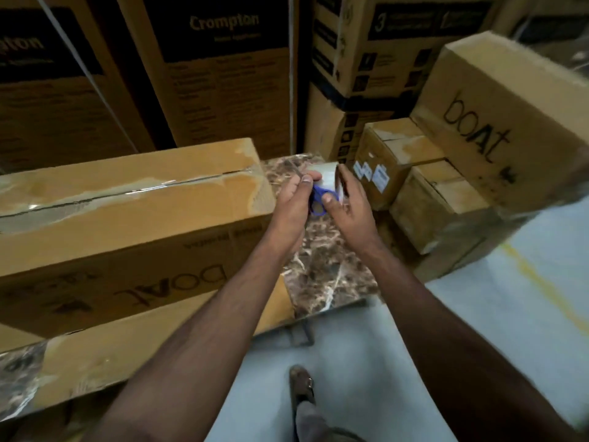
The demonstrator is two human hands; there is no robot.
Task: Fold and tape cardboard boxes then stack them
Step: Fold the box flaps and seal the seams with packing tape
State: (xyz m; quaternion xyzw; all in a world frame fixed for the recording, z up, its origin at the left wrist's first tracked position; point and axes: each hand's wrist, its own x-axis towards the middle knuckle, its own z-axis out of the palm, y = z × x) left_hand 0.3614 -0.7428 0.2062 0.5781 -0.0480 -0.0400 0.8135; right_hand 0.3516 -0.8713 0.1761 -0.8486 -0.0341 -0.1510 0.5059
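Both forearms reach out from the bottom of my view, and down between them I can see a sandalled foot (301,386) on the pale floor (366,362). Out at the far end, the left hand (294,199) is curled around blue-handled scissors (320,202), thumb up near the top. The right hand (349,202) has its fingers wrapped on a roll of clear tape (333,178), thumb against the scissor handle. So both hands are gripping something, neither is loose.

Those hands sit over a brown marble-look tabletop (322,269). Just left of them is the long boAt carton (127,224), its top seam already covered with shiny tape, lying on a flat cardboard sheet (134,349).

Off to the right, small taped boxes (414,186) are piled up with a bigger boAt box (497,122) tilted on top of them. Behind everything, tall Crompton cartons (220,68) line the back.
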